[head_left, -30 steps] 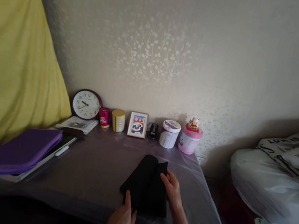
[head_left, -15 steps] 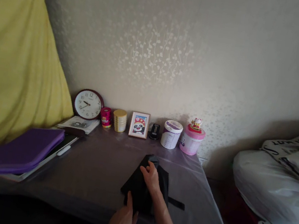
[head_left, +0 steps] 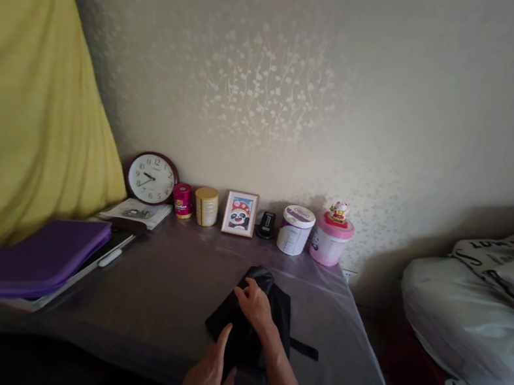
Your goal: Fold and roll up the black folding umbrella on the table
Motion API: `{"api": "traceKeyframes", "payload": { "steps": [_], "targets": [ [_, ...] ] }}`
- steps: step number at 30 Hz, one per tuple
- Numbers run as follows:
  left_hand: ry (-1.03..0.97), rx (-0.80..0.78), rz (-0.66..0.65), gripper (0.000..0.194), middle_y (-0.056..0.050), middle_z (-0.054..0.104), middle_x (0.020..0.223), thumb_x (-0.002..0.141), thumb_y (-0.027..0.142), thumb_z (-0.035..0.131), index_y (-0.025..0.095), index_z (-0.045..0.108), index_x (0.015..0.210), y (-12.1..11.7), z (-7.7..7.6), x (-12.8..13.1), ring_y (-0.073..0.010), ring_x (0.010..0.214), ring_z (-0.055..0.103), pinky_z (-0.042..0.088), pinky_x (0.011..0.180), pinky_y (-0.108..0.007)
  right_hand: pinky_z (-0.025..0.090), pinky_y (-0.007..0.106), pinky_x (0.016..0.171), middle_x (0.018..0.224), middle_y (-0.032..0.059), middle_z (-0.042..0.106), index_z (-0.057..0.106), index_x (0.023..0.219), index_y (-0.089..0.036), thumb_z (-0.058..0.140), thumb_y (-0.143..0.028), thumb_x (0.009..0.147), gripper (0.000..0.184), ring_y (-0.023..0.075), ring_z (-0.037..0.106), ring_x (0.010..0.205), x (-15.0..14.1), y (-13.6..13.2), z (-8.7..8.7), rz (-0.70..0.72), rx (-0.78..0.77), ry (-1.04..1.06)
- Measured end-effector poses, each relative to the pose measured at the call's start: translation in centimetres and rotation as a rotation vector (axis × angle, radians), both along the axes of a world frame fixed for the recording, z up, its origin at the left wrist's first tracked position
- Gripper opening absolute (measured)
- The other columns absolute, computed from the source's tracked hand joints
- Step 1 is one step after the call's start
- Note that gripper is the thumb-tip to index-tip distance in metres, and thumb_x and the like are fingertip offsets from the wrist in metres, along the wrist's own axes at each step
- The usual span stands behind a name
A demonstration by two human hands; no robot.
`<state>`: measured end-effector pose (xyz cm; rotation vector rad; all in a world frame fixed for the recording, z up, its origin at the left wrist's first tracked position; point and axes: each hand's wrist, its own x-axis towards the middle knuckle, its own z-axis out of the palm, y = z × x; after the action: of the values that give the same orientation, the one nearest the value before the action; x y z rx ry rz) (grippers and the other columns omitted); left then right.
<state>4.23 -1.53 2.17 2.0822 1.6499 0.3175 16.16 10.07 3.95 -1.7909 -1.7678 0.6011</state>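
A black folded fabric piece lies on the table near its front edge. Its kind is unclear; a flat dark strap sticks out to the right. My right hand rests on the upper part of the fabric, thumb and forefinger apart and the other fingers curled. Closer to me, my left hand is at the lower left edge of the fabric, thumb and forefinger spread. Both hands hide part of the fabric, and its lower end is too dark to make out.
Along the wall stand a clock, a pink can, a yellow-lidded jar, a panda picture frame, and two tubs. A purple folder lies left by a yellow curtain. White bags are at right.
My right hand has slid slightly left and toward me across the fabric. My left hand has turned, its forefinger now pointing more upward. The fabric has barely shifted.
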Motion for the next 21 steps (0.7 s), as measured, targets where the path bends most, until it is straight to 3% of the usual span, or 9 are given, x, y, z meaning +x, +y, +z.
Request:
{"api": "traceKeyframes", "payload": {
  "steps": [5,9,12,17,21],
  "targets": [
    [0.091,-0.111,-0.044,0.067,-0.009,0.059,0.108,0.083,0.021,0.041,0.020,0.004,0.139,0.8,1.0,0.6,-0.0163,0.092,0.059,0.040,0.078,-0.022,0.042,0.021,0.067,0.074,-0.0022,0.070,0.058,0.102,-0.022,0.045,-0.028,0.081,0.026,0.0141,0.064,0.076,-0.2,-1.4,0.5,0.170,0.049,0.029],
    [0.135,-0.157,-0.028,0.061,-0.009,0.064,0.096,0.085,0.020,0.037,0.016,0.009,0.139,1.3,0.2,0.8,-0.0171,0.085,0.061,0.040,0.071,-0.023,0.044,0.022,0.071,0.082,-0.0027,0.069,0.061,0.100,-0.025,0.046,-0.025,0.080,0.024,0.0134,0.062,0.079,0.0,-3.2,0.6,0.317,0.130,0.021],
    [0.088,-0.139,-0.011,0.061,-0.009,0.064,0.097,0.086,0.019,0.035,0.013,0.007,0.139,1.4,-0.5,0.7,-0.0170,0.084,0.061,0.039,0.068,-0.023,0.043,0.025,0.080,0.092,-0.0013,0.067,0.062,0.098,-0.026,0.042,-0.025,0.085,0.024,0.0135,0.060,0.086,0.5,-4.9,0.2,0.393,0.284,0.035],
    [0.074,-0.105,0.017,0.064,-0.009,0.065,0.096,0.086,0.021,0.037,0.012,0.002,0.139,1.3,-1.2,0.8,-0.0163,0.081,0.062,0.038,0.066,-0.022,0.038,0.033,0.094,0.104,0.0036,0.063,0.060,0.103,-0.022,0.037,-0.020,0.088,0.027,0.0156,0.051,0.106,2.0,-5.8,-1.4,0.396,0.480,0.008],
    [0.094,-0.107,0.037,0.066,-0.010,0.065,0.096,0.087,0.023,0.037,0.010,-0.001,0.139,1.3,-1.3,1.0,-0.0149,0.081,0.062,0.037,0.066,-0.021,0.030,0.042,0.100,0.116,0.0054,0.058,0.059,0.106,-0.022,0.040,-0.023,0.087,0.027,0.0192,0.043,0.117,3.2,-3.2,-2.6,0.339,0.485,-0.120]
  ]
}}
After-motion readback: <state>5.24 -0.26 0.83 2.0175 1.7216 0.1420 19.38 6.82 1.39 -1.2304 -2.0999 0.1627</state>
